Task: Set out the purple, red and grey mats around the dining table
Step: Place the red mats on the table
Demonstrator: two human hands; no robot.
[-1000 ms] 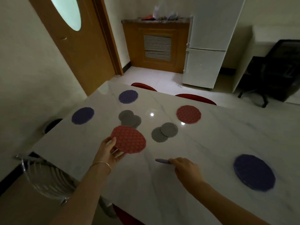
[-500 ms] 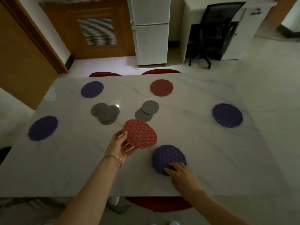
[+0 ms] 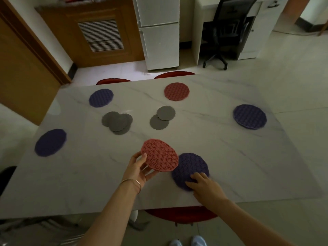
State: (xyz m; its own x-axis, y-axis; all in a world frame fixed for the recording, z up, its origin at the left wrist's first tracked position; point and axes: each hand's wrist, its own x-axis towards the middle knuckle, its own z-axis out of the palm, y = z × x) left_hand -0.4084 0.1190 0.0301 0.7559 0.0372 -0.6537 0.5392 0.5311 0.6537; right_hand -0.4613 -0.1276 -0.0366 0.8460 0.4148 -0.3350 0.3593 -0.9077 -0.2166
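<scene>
a red mat (image 3: 159,158) is pinched at its edge by the left hand (image 3: 137,168) above the tabletop (image 3: 230,157) — right hand (image 3: 206,188) fingers (image 3: 197,176) are pressed flat on a purple mat (image 3: 190,167) near the front edge.

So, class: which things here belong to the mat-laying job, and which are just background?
Job: red mat in left hand; purple mat under right hand; grey mats; dining table.
Background: fridge; office chair; wooden cabinet.

Red mat (image 3: 159,158) held tilted, overlapping flat purple mat (image 3: 190,167) near edge
</scene>
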